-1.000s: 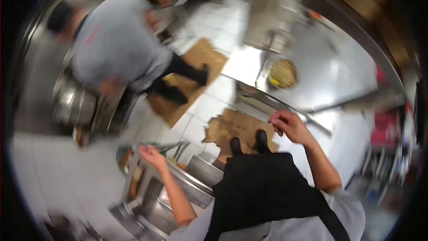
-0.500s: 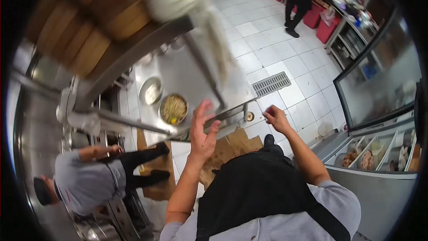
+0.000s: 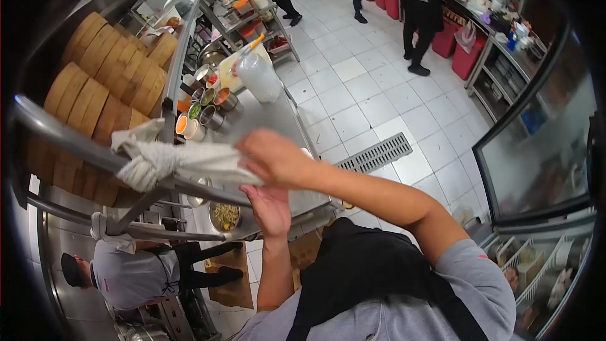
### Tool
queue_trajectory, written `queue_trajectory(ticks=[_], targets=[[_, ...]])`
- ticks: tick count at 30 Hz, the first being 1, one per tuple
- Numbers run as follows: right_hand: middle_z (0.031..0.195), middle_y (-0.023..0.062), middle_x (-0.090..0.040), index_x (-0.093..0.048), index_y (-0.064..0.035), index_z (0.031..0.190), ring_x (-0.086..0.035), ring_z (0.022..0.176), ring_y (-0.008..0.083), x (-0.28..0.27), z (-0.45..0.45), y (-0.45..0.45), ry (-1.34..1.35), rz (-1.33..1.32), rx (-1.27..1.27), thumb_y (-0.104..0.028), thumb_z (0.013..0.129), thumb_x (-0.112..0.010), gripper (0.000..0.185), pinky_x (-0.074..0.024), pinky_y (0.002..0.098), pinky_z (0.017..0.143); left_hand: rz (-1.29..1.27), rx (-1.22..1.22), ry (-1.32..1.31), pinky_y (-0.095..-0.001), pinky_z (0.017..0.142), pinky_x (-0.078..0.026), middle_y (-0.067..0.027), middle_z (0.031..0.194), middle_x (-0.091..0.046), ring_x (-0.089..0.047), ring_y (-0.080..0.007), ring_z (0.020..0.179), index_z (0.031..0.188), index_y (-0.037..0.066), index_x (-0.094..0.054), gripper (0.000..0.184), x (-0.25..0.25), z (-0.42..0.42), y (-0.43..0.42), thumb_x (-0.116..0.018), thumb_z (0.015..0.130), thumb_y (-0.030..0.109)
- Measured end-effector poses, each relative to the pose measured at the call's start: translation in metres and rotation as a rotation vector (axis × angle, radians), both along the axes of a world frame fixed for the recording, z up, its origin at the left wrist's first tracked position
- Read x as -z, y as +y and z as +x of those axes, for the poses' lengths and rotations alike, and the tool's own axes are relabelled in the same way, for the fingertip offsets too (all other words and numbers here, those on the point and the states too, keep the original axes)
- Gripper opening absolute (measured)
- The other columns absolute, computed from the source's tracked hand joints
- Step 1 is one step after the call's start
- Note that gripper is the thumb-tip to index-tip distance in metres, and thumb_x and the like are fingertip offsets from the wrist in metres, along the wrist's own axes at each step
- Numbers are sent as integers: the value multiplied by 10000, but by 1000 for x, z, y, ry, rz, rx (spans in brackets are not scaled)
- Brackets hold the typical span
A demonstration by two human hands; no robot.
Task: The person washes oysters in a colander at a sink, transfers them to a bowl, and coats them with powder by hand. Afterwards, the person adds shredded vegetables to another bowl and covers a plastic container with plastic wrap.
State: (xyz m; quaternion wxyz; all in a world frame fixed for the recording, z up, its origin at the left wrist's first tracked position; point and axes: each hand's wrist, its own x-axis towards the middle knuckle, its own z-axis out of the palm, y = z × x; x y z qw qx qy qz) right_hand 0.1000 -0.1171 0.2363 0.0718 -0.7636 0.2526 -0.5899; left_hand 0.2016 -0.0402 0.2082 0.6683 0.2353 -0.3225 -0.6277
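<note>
A white cloth is knotted around a metal rail, its loose end stretched towards me. My right hand, slightly blurred, reaches across and has its fingers bent over that loose end. Just below, my left hand is raised with the palm partly showing and the thumb against the cloth's lower edge. Its other fingers are hidden behind the right hand and the cloth. Under the hands, a steel bowl of shredded food sits on the steel table.
Stacked bamboo steamers fill the shelf at left. Sauce cups and a clear plastic bag stand on the table. A co-worker is at lower left. An open fridge door is at right; a drain grate lies in the floor.
My right hand has swung left and up onto the cloth. The left hand now meets it there. The view has shifted, bringing the steamers and sauce cups into clear sight.
</note>
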Motion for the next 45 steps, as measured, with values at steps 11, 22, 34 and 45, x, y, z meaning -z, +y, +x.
queue_trajectory(ticks=[11, 22, 34, 45], targets=[[1130, 118, -634, -534, -38, 1369, -653, 953, 279, 73, -46, -118, 155, -55, -303, -89, 848, -653, 538, -512, 377, 754, -315, -647, -483, -421, 1071, -417, -175, 1395, -485, -495, -270, 1283, 1442, -43, -346, 525, 116, -17, -122, -437, 1081, 326], [1180, 220, -661, -652, -57, 1233, -594, 1163, 392, 291, -281, -267, 689, 1011, 13, -258, 867, -701, 421, -487, 459, 990, -95, -480, -974, -415, 1070, -424, -171, 1422, -488, -469, -297, 1329, 1451, -5, -424, 516, 142, -93, -347, -597, 975, 94], [832, 156, -743, -714, -45, 1128, -723, 690, 250, 421, -607, -263, 322, 1731, 563, -270, 828, -743, 377, -588, 376, 596, 47, -640, -1858, -502, 1067, -387, -235, 1342, -531, -489, -422, 1247, 1320, -17, -593, 501, 92, 12, -624, -703, 919, 264], [993, 108, -736, -656, -6, 1200, -694, 839, 163, 315, -402, -623, 390, 1227, -284, -182, 901, -713, 351, -573, 322, 712, 91, -932, -1930, -526, 956, -393, -154, 1134, -579, -512, -372, 1144, 1027, 46, -668, 259, 92, -19, -620, -712, 883, 257]])
